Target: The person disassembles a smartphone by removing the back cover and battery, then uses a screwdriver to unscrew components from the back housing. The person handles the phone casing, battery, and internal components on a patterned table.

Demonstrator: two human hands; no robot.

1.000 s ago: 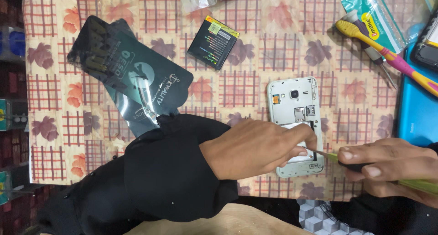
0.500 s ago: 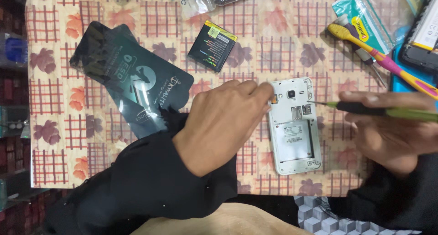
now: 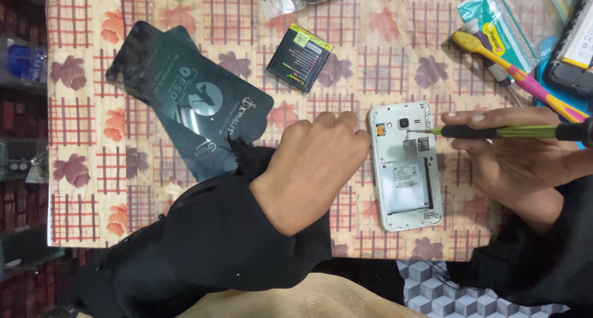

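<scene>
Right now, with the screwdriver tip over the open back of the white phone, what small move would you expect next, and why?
Probably seating the tip in a screw near the camera lens. The right hand holds the green-shafted screwdriver level, its tip over the top of the white phone, whose back cover and battery are out. The left hand rests against the phone's left edge, seemingly steadying it. Whether the tip touches a screw cannot be told.

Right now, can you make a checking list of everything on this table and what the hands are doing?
Surface: patterned tablecloth with leaves and red checks.
Job's things: white phone lying back up, cover off, battery bay empty; screwdriver tip at its top.
Clutter: black battery, dark packets, toothbrush, teal pouch.
Grippers: left hand fisted beside phone; right hand holds screwdriver.
Cables: nothing seen.
Surroundings: dark shelves at left.
</scene>
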